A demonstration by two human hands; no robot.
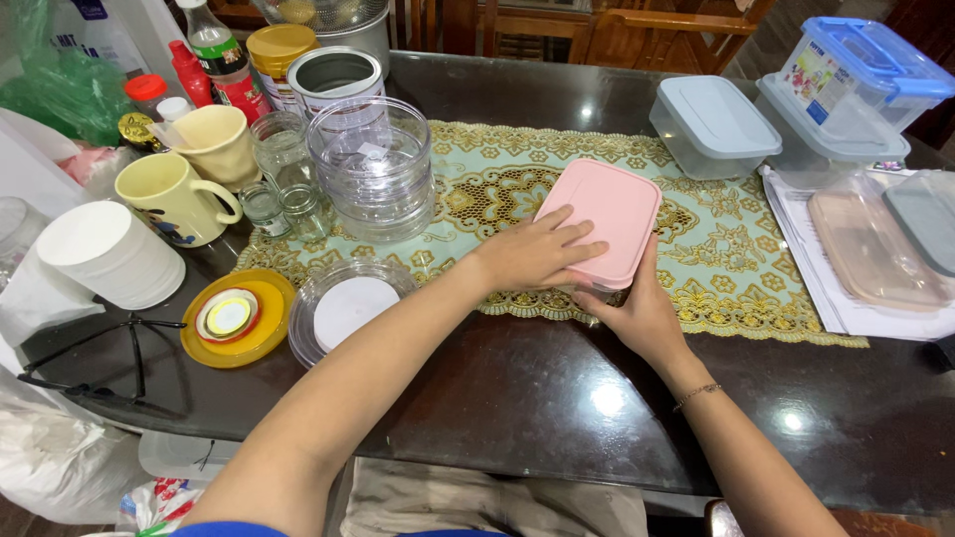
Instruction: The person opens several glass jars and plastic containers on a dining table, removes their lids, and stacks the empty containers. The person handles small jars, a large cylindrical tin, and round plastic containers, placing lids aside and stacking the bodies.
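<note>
A clear rectangular food box with a pink lid (605,219) stands on the gold lace table runner (716,249). My left hand (532,254) lies flat on the near left part of the lid, fingers spread. My right hand (637,308) grips the box's near right corner from the side, thumb up along its wall. Both hands touch the same box.
Stacked clear round containers (373,164), glass jars (282,149), two cream mugs (179,196), a yellow lid (239,320) and a round clear lid (343,308) crowd the left. Grey-lidded (711,124) and blue-lidded boxes (856,70) and loose lids (870,249) lie at the right. The dark table's (517,398) near edge faces me.
</note>
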